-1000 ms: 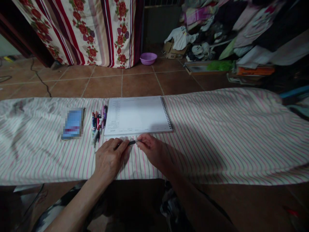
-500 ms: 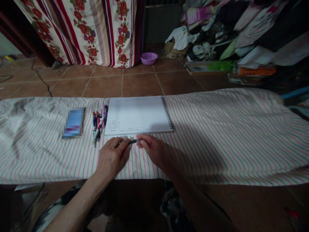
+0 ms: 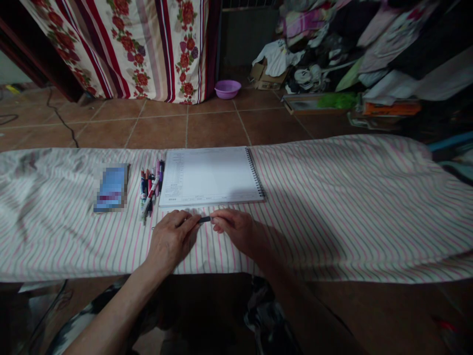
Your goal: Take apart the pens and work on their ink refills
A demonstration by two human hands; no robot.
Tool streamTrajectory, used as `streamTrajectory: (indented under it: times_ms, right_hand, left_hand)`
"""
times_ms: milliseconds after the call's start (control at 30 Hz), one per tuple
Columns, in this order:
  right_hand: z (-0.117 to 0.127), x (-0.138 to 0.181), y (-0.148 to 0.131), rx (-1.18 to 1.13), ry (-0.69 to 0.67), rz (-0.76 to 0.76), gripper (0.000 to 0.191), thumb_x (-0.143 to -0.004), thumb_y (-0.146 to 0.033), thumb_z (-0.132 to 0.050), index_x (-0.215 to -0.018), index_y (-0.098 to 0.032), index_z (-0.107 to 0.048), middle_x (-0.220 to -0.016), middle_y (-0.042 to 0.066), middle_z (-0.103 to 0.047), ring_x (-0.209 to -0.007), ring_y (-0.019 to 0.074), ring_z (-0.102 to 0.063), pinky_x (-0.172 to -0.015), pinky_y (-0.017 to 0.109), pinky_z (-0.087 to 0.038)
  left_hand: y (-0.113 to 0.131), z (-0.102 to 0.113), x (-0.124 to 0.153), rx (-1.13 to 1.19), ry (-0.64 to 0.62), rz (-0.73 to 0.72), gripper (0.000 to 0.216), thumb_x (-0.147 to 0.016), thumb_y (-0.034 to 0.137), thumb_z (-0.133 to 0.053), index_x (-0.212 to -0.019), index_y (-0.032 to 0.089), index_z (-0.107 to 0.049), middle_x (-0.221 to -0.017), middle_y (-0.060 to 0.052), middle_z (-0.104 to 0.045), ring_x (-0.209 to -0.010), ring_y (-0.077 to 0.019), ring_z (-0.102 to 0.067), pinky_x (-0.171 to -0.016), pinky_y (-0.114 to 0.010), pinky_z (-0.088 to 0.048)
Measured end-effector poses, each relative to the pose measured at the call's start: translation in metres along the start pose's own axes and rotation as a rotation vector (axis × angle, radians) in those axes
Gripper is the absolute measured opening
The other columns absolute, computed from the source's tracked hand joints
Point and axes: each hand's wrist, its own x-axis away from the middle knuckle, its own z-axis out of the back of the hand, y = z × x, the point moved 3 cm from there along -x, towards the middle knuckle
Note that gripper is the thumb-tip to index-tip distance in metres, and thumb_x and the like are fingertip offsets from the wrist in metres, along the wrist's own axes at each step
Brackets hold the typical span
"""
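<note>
Between my two hands, just in front of the notebook, a dark pen (image 3: 204, 220) is held roughly level. My left hand (image 3: 173, 236) is closed around its barrel, and a thin tip shows past the hand on the left. The fingers of my right hand (image 3: 236, 228) pinch the pen's right end; they hide that end. A spiral-bound notebook (image 3: 218, 172) lies open at a mostly blank page with printed columns along its left side. Several pens (image 3: 151, 190) lie in a bunch to the left of it.
A blurred blue booklet or packet (image 3: 111, 187) lies left of the pens. Striped cloth (image 3: 314, 207) covers the low table. Beyond, on the tiled floor, are a purple basin (image 3: 227, 89), a cardboard box (image 3: 268, 79) and piled clothes. A floral curtain (image 3: 151, 49) hangs behind.
My right fingers have turned slightly and sit a little lower at the pen's end. The left hand keeps its hold, almost unmoved.
</note>
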Motion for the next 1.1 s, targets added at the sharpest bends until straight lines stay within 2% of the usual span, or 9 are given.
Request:
streamTrajectory:
  times_ms: [167,433,500,567,633,733,900,1000,1100]
  right_hand:
    - [0.002,-0.001,-0.003,0.003,-0.050,-0.025,0.014,-0.081,-0.021,-0.050,-0.077,-0.017,-0.062,-0.059,-0.001,-0.062,-0.053,0.0084,-0.058,-0.054,0.018,-0.044]
    - [0.001,0.001,-0.004,0.052,-0.036,-0.102,0.029,-0.085,-0.030,-0.043,-0.065,-0.017,-0.058,-0.052,-0.001,-0.060,-0.046,0.0084,-0.057,-0.048,0.018,-0.042]
    - [0.001,0.001,-0.002,0.037,-0.023,-0.126,0.029,-0.085,-0.034,-0.042,-0.070,-0.017,-0.061,-0.054,-0.001,-0.062,-0.048,0.0094,-0.059,-0.050,0.019,-0.045]
    - [0.000,0.001,0.001,-0.024,-0.024,-0.141,0.029,-0.086,-0.037,-0.041,-0.083,-0.017,-0.063,-0.060,0.001,-0.065,-0.054,0.0109,-0.062,-0.055,0.020,-0.048]
    - [-0.001,0.001,0.004,-0.115,-0.019,-0.154,0.032,-0.087,-0.038,-0.039,-0.097,-0.017,-0.060,-0.067,0.002,-0.068,-0.058,0.0120,-0.064,-0.057,0.022,-0.050]
    - [0.000,0.000,0.007,-0.218,0.002,-0.176,0.033,-0.086,-0.037,-0.040,-0.105,-0.015,-0.055,-0.071,0.004,-0.068,-0.057,0.0124,-0.064,-0.055,0.024,-0.051]
    - [-0.002,-0.002,0.008,-0.392,0.030,-0.115,0.025,-0.079,-0.028,-0.052,-0.101,-0.017,-0.055,-0.081,0.004,-0.067,-0.067,0.0137,-0.066,-0.062,0.027,-0.054]
    - [-0.003,-0.002,0.009,-0.419,0.047,-0.141,0.016,-0.077,-0.026,-0.053,-0.090,-0.017,-0.058,-0.072,0.001,-0.067,-0.062,0.0130,-0.065,-0.060,0.026,-0.054]
    - [-0.001,-0.002,0.009,-0.361,0.063,-0.152,0.015,-0.077,-0.027,-0.053,-0.087,-0.018,-0.060,-0.064,-0.001,-0.066,-0.058,0.0122,-0.065,-0.058,0.024,-0.053]
  left_hand:
    - [0.001,0.001,0.001,0.019,0.010,-0.029,0.021,-0.084,0.024,-0.049,-0.099,0.016,-0.062,-0.079,-0.006,-0.061,-0.073,-0.0170,-0.054,-0.063,-0.029,-0.047]
    - [-0.001,-0.003,0.002,0.054,0.003,0.013,0.022,-0.085,0.026,-0.047,-0.099,0.017,-0.062,-0.080,-0.006,-0.062,-0.075,-0.0164,-0.056,-0.065,-0.028,-0.048]
    - [-0.002,-0.005,0.002,0.088,-0.016,0.049,0.023,-0.086,0.028,-0.046,-0.100,0.017,-0.061,-0.081,-0.005,-0.062,-0.076,-0.0162,-0.056,-0.066,-0.028,-0.048]
    - [-0.003,-0.007,0.002,0.136,-0.038,0.083,0.024,-0.086,0.028,-0.045,-0.101,0.018,-0.061,-0.082,-0.005,-0.062,-0.077,-0.0161,-0.057,-0.067,-0.027,-0.049]
    - [-0.005,-0.009,0.002,0.185,-0.054,0.121,0.024,-0.086,0.028,-0.045,-0.102,0.018,-0.061,-0.083,-0.005,-0.062,-0.078,-0.0160,-0.058,-0.067,-0.027,-0.049]
    - [-0.007,-0.011,0.002,0.251,-0.065,0.178,0.024,-0.086,0.028,-0.045,-0.100,0.018,-0.061,-0.084,-0.005,-0.063,-0.079,-0.0156,-0.059,-0.068,-0.026,-0.048]
    - [-0.010,-0.013,0.001,0.293,-0.084,0.248,0.024,-0.086,0.031,-0.045,-0.099,0.019,-0.061,-0.084,-0.004,-0.064,-0.080,-0.0157,-0.060,-0.069,-0.026,-0.048]
    - [-0.011,-0.013,0.001,0.291,-0.103,0.256,0.024,-0.086,0.032,-0.044,-0.099,0.020,-0.061,-0.085,-0.004,-0.064,-0.081,-0.0161,-0.060,-0.070,-0.027,-0.047]
    - [-0.011,-0.014,0.001,0.304,-0.105,0.235,0.024,-0.087,0.032,-0.044,-0.099,0.021,-0.061,-0.085,-0.004,-0.064,-0.081,-0.0159,-0.060,-0.070,-0.026,-0.047]
